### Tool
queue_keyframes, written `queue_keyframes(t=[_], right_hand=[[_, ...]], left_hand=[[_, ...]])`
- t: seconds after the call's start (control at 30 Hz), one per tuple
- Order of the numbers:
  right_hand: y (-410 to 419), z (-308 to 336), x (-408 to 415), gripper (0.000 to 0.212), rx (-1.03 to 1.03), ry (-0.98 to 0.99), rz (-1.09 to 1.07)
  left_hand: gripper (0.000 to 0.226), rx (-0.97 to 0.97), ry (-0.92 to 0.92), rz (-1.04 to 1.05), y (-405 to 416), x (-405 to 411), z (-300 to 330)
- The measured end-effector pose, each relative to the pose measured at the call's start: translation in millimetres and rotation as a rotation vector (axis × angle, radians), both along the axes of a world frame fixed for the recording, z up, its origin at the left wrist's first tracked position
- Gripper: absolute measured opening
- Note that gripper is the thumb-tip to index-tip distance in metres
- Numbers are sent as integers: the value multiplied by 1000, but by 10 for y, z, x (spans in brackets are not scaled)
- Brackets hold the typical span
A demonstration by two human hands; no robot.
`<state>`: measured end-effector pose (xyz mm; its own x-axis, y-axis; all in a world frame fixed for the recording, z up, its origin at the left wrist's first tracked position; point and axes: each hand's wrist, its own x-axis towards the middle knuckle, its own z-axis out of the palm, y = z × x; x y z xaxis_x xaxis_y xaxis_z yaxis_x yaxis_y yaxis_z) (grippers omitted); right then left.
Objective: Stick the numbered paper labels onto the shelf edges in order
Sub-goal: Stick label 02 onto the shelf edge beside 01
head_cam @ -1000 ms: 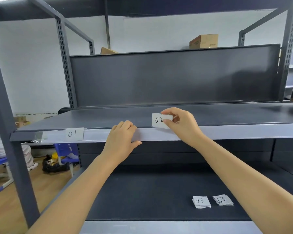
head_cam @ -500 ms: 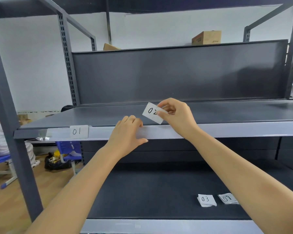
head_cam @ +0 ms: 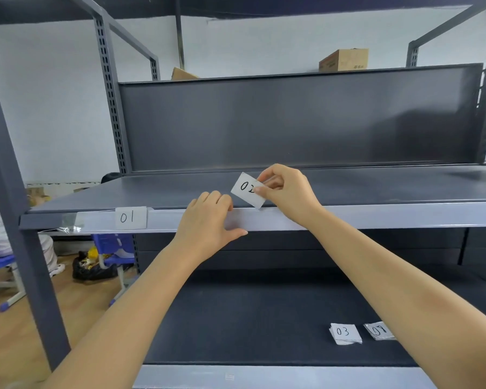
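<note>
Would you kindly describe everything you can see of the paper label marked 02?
The small white rectangular paper label marked 02 carries black handwritten digits, the 2 partly hidden by a thumb. It is thin and flat, tilted with its left end raised. The right hand pinches its right end. Its lower corner sits at the top of the pale grey shelf edge, where contact is unclear. The left hand on that edge does not touch it.

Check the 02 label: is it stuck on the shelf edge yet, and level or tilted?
Not stuck, tilted. The right hand pinches the 02 label above the shelf edge, right side lower; the 01 label sits level.
</note>
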<state>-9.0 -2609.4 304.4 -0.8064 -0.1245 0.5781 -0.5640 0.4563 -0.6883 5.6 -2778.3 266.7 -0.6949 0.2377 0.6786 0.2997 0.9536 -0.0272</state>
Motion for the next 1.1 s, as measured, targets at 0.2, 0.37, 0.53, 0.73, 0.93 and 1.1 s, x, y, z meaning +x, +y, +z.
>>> queue_keyframes(t=[0.2,0.37,0.53,0.73,0.93,1.1], right_hand=[[-3,-61,-78,5,201,-42,23],[-5,-55,-82,12,282,-12,37],[-21,-83,-71,20,402,55,-21],[30,-70,-7,27,446,57,-12],[18,-128,-5,41,576,91,-40],[21,-179,-30,53,700,157,-83]], left_hand=[[47,30,18,-30,-11,-12,-35],[47,36,27,-25,-16,-28,-43],[49,35,37,-21,-16,-22,-47],[50,49,45,-32,-15,-13,-49],[50,58,32,-28,-16,-11,-53],[49,64,32,-29,-14,-14,-61]])
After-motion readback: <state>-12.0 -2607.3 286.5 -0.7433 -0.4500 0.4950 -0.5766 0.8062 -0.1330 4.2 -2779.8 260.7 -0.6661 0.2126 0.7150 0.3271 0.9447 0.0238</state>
